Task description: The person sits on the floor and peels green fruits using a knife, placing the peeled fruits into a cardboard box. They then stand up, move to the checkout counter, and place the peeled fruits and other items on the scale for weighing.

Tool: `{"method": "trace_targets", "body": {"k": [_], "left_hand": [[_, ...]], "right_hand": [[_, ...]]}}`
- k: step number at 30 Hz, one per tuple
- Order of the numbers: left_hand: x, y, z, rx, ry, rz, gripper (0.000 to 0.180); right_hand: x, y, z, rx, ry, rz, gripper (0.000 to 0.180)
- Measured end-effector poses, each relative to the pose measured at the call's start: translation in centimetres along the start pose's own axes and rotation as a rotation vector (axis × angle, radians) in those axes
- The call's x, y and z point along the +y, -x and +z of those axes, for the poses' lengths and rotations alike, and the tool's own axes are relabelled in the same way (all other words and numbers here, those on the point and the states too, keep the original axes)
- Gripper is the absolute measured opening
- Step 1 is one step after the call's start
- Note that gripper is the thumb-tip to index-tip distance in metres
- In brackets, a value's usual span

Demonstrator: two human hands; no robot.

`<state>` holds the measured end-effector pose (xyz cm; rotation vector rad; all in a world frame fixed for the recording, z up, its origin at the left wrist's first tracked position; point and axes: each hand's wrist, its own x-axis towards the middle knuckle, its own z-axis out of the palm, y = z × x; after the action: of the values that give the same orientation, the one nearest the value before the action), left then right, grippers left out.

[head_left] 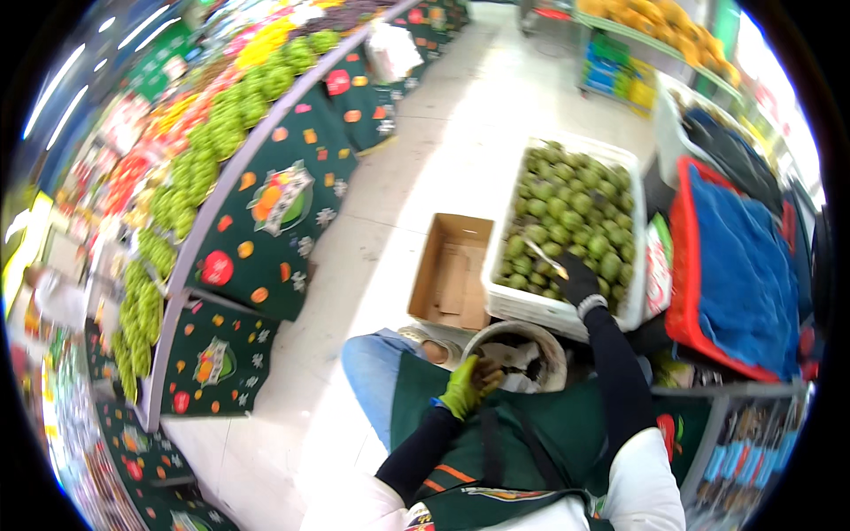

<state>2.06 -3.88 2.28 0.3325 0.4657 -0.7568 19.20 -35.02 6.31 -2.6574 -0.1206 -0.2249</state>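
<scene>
My right hand [580, 281], in a black glove, reaches into a white crate [549, 311] full of green fruit [571, 208]. Its fingers are closed on a thin pale strip [544, 257] that lies over the fruit; I cannot tell what the strip is. In a yellow-green glove, my left hand [462, 388] is closed around a small brownish thing [488, 377] just above the rim of a round pale bucket [542, 334]. The bucket stands between my knees, below the crate. I wear a green apron and black sleeves.
An open cardboard box [450, 270] lies on the pale floor left of the crate. A red crate [677, 292] with a blue cloth [748, 265] stands to the right. A long curved display with green skirting [266, 221] carries green fruit [226, 119] on the left. The aisle runs ahead.
</scene>
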Motion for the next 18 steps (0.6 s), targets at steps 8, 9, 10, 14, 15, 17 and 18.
{"method": "trace_targets", "body": {"k": [8, 9, 10, 14, 15, 17, 18], "left_hand": [[0.7, 1.4, -0.2, 0.257, -0.123, 0.048, 0.047], [0.8, 1.5, 0.3, 0.214, -0.155, 0.052, 0.047], [0.7, 1.1, 1.7, 0.15, -0.202, 0.035, 0.047], [0.2, 1.7, 5.4, -0.077, -0.292, 0.177, 0.058], [-0.4, 0.9, 7.0, -0.136, -0.28, 0.18, 0.057], [-1.0, 0.4, 9.1, -0.189, -0.225, 0.211, 0.056], [-1.5, 0.5, 10.2, -0.224, -0.245, 0.285, 0.054]], "right_hand": [[-2.6, 0.7, -1.5, 0.019, -0.044, 0.02, 0.056], [-5.2, 1.4, -3.0, 0.043, -0.114, 0.064, 0.056], [-4.4, 2.5, -3.6, 0.165, -0.154, 0.002, 0.055], [-11.7, 9.8, -3.9, 0.128, -0.754, 0.312, 0.044], [-9.2, 12.5, -0.7, 0.132, -0.796, 0.375, 0.037], [-15.4, 16.3, 0.2, 0.18, -1.121, 0.398, 0.04], [-16.6, 17.9, 0.6, 0.184, -1.158, 0.426, 0.042]]}}
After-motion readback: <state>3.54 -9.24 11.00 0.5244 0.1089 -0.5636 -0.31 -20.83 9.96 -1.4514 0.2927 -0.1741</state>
